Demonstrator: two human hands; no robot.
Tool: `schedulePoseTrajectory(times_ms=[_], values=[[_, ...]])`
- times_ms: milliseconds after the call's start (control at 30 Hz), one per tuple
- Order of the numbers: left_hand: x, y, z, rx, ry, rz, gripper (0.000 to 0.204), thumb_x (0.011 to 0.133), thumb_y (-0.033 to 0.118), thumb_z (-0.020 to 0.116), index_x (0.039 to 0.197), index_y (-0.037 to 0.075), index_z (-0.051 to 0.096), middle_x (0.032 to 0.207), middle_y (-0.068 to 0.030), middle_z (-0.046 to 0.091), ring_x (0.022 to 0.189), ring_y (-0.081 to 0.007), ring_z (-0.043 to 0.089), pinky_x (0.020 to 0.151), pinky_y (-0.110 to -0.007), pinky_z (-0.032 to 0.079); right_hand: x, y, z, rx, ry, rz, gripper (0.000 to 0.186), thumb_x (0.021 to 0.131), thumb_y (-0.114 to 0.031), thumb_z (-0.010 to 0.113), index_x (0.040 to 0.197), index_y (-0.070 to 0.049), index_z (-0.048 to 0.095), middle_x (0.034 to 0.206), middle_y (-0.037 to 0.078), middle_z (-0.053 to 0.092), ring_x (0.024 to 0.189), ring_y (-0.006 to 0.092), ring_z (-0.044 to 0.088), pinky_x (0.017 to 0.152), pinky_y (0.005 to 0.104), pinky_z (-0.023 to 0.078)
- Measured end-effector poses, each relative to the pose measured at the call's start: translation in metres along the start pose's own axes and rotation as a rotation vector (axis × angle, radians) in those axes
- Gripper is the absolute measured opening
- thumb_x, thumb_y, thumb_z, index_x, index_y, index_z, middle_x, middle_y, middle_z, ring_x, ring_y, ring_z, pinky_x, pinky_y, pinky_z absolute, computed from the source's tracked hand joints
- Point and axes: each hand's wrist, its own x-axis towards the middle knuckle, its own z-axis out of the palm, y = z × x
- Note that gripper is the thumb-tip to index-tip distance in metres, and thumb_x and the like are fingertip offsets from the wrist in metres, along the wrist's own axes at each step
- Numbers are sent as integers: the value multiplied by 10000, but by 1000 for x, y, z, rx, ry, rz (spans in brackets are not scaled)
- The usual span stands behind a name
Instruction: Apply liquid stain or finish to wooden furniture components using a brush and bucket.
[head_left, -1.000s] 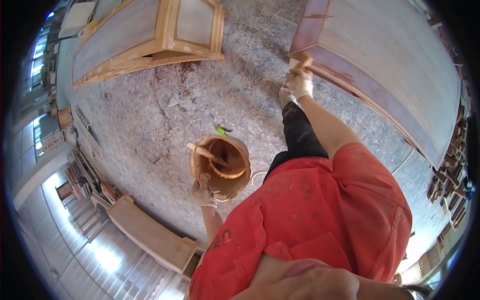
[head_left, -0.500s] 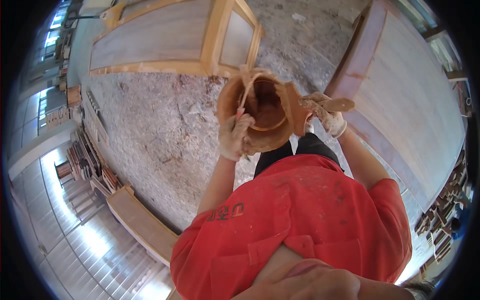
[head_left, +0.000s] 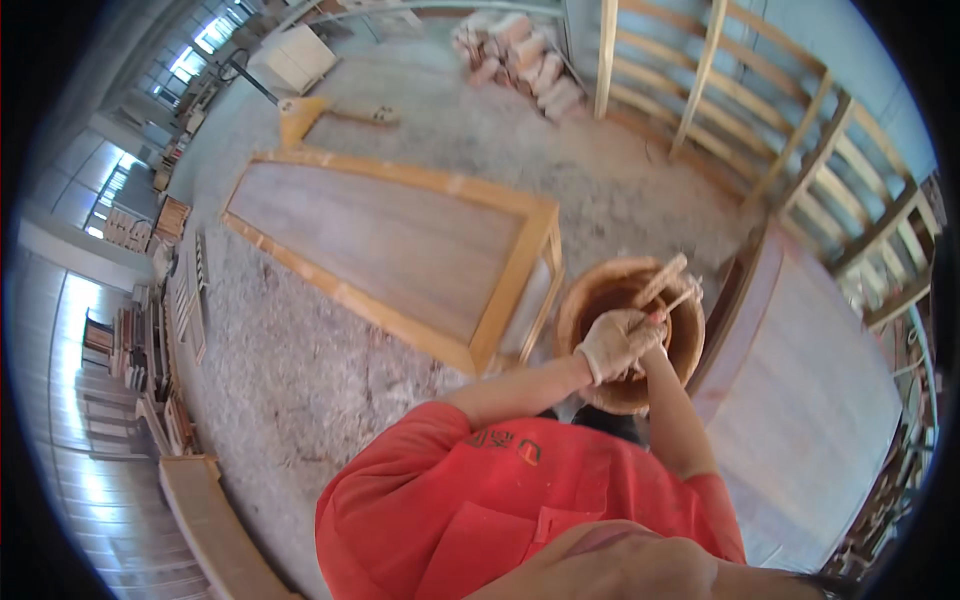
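Observation:
A brown bucket (head_left: 580, 300), its rim thickly crusted, is in front of me. My left hand (head_left: 612, 345), in a stained whitish glove, is closed over the bucket's mouth around a thin stick (head_left: 683, 298) with a reddish part by the fingers. Close against it is my right hand (head_left: 652, 338), mostly hidden behind the left; its fingers look closed, but what they hold is unclear. A flat wooden piece (head_left: 660, 281) slants up across the far side of the opening. The bucket's inside is dark and partly covered by my hands.
Left of the bucket stands a long wood-framed panel piece (head_left: 390, 250); a large pale panel (head_left: 800, 400) is at the right. Slatted wooden racks (head_left: 750, 100) lean at the far right. Farther back are a yellow pallet jack (head_left: 300, 118) and piled bundles (head_left: 525, 60).
My hands have come together over the bucket; before, they were apart at its left and right sides, the right with a wooden-handled tool. The view has shifted, bringing the racks into sight.

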Motion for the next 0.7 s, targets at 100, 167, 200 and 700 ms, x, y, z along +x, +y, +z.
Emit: schedulePoseTrajectory(times_ms=[100, 167, 200, 700], values=[[52, 7, -11, 193, 27, 30, 257, 868, 250, 622, 920, 7, 688, 750, -88, 656, 610, -174, 558, 582, -281, 473, 71, 38, -10, -19, 180, -120, 485, 886, -351, 524, 1154, 51, 563, 999, 188, 676, 886, 309, 674, 721, 364, 554], [84, 24, -16, 146, 31, 38, 260, 870, 254, 618, 916, 8, 690, 746, -87, 654, 609, -174, 557, 583, -282, 473, 86, 27, -48, 5, 210, -112, 490, 877, -350, 535, 1164, 47, 561, 1019, 191, 671, 904, 317, 668, 738, 369, 550], [97, 33, -17, 106, 26, 24, 264, 873, 259, 615, 912, 9, 692, 741, -86, 653, 608, -174, 556, 583, -283, 472, 83, 16, -65, 47, 229, -95, 496, 869, -349, 547, 1174, 42, 558, 1039, 195, 665, 923, 325, 662, 755, 373, 545], [388, 118, 6, 144, -68, -38, 251, 835, 209, 643, 1028, 51, 625, 753, -36, 610, 428, -101, 439, 345, -225, 369, 119, 88, -289, 534, 657, 19, 304, 764, -302, 564, 887, -47, 675, 832, 183, 676, 737, 415, 600, 691, 449, 488]])
